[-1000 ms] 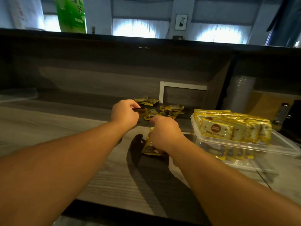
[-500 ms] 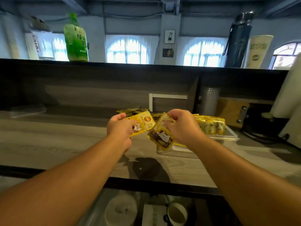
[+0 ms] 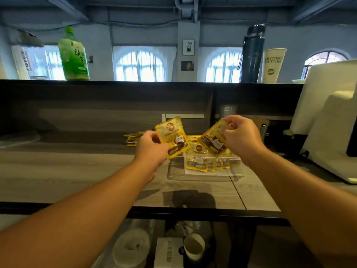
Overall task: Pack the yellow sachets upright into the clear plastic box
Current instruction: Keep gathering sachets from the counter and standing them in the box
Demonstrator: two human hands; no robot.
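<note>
My left hand (image 3: 150,147) pinches a yellow sachet (image 3: 172,135) by its lower left edge and holds it upright above the counter. My right hand (image 3: 240,137) pinches a second yellow sachet (image 3: 213,141) at its top corner, tilted, just over the clear plastic box (image 3: 205,172). Several yellow sachets (image 3: 208,164) stand upright inside that box. A few loose sachets (image 3: 131,139) lie on the counter behind my left hand.
The grey wooden counter (image 3: 77,171) has a dark raised ledge behind it with a green tea bottle (image 3: 74,55), a black flask (image 3: 252,53) and a paper cup (image 3: 273,65). A white machine (image 3: 332,120) stands at right. Cups sit on the shelf below.
Both hands have lifted their sachets higher and moved apart. The view has tilted up a little, and the box now shows between the hands.
</note>
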